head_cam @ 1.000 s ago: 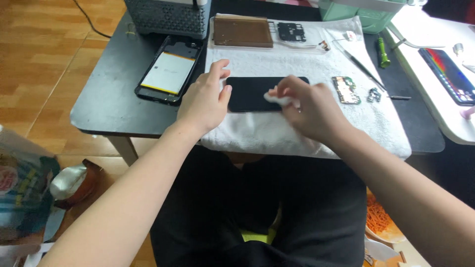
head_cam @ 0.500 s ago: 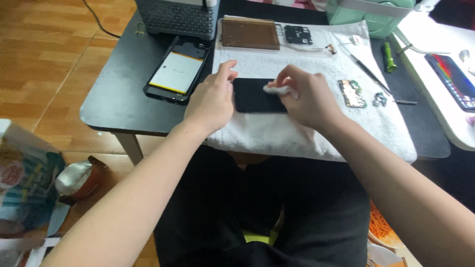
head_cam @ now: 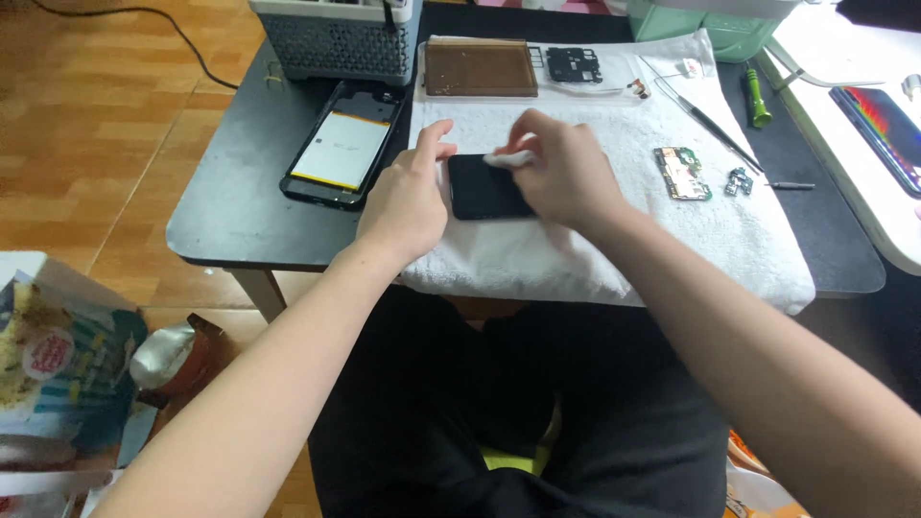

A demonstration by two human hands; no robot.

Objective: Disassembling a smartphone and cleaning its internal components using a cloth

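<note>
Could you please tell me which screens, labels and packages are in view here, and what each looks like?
Black panel: on the white towel, under both hands.
Open phone: left on the table, with a white-and-yellow label.
Lit phone: far right, multicoloured screen.
Printed bag: floor, lower left, teal and yellow.

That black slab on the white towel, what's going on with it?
A person seated at a dark table is working on a black phone panel that lies flat on a white towel. The left hand steadies its left edge, while the right hand presses a small white wad onto its top. An opened phone lies to the left, a small green circuit board to the right.
</note>
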